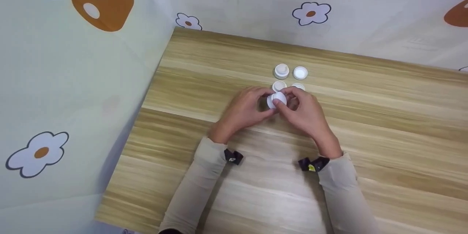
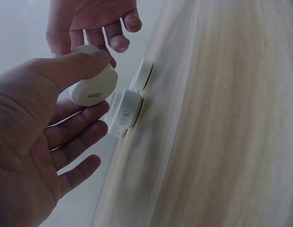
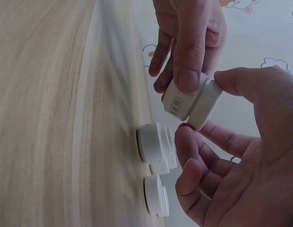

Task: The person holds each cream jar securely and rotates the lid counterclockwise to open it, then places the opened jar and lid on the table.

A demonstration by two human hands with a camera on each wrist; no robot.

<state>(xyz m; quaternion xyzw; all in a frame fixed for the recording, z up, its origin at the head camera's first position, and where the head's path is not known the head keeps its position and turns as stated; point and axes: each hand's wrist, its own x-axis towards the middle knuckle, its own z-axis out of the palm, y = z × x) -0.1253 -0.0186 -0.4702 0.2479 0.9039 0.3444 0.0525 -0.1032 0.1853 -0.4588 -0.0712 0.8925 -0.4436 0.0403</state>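
Above the table, my left hand (image 1: 246,109) grips a small white cosmetic jar (image 3: 177,101) by its body, tilted on its side. The thumb and fingertips of my right hand (image 1: 306,114) pinch the jar's white lid (image 3: 204,105). In the right wrist view a thin groove shows between lid and body, and printing marks the jar's side. Just beyond my hands stands an uncapped jar (image 1: 279,86), with a loose lid (image 1: 298,86) partly hidden by my right hand. Behind them are a second uncapped jar (image 1: 281,71) and another lid (image 1: 300,73).
The wood-grain table (image 1: 384,124) extends widely to the right and has its left edge (image 1: 146,95) beside a pale curtain (image 1: 91,91) with printed fruit and flowers. A similar patterned backdrop (image 1: 248,3) rises along the far edge. Small black devices sit on both wrists.
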